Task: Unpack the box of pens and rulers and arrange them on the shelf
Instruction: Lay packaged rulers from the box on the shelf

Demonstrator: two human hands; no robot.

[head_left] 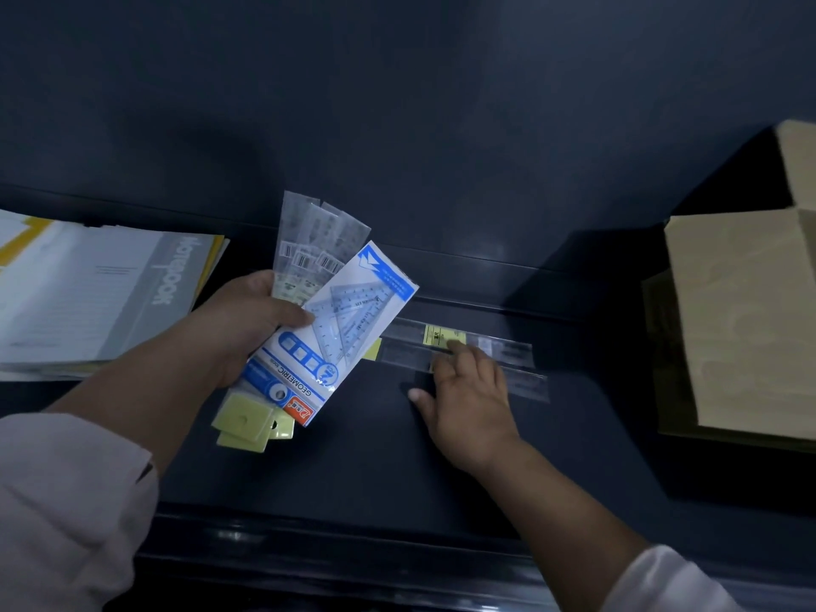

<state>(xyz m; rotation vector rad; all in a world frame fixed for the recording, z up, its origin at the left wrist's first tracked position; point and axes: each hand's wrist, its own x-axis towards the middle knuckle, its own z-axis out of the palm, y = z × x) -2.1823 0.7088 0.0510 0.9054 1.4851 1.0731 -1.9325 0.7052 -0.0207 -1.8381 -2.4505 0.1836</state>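
Observation:
My left hand [247, 320] grips a fanned bundle: a blue-and-white geometric set pack [340, 329] in front, several clear packaged rulers [309, 240] behind it, their yellow hang tabs [247, 424] sticking out below. My right hand [468, 390] rests flat, fingers spread, on two clear packaged rulers [503, 351] that lie side by side on the dark shelf [353, 470]; one carries a yellow label [435, 335]. The cardboard box [746, 320] stands at the shelf's right end, flaps open.
A stack of notebooks [97, 298] with grey and yellow covers lies at the left end of the shelf. The dark back wall [397, 125] rises behind. The shelf's front lip [335, 541] runs along the bottom.

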